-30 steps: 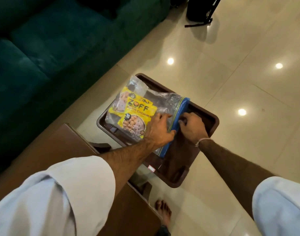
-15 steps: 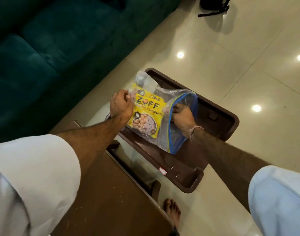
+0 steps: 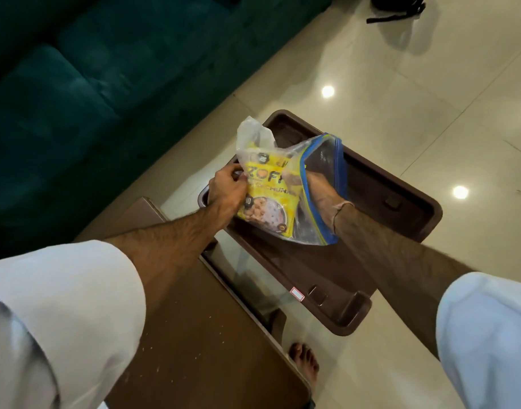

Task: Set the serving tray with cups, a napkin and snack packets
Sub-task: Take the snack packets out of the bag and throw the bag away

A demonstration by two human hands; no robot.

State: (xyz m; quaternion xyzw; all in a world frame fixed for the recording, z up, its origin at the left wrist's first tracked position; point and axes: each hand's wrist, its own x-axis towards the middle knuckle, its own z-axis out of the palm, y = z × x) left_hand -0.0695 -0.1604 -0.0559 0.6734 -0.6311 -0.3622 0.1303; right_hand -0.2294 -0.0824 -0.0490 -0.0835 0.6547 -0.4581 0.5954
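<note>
- The clear zip bag [image 3: 285, 184] hangs between both hands, above the far half of the brown serving tray [image 3: 401, 214].
- Left hand [image 3: 227, 188] pinches the bag's closed corner from outside.
- Right hand [image 3: 318, 196] is plunged through the blue-edged mouth; its fingers are hidden, so I cannot tell what they grasp.
- The yellow snack packet [image 3: 268, 202] lies inside, its long axis running from the right hand toward the left, nearer the right.
- Readable: "ZOF", "CHUN", "10".

Teal sofa [image 3: 76, 93] beside glossy tiles [image 3: 430, 98]
</note>
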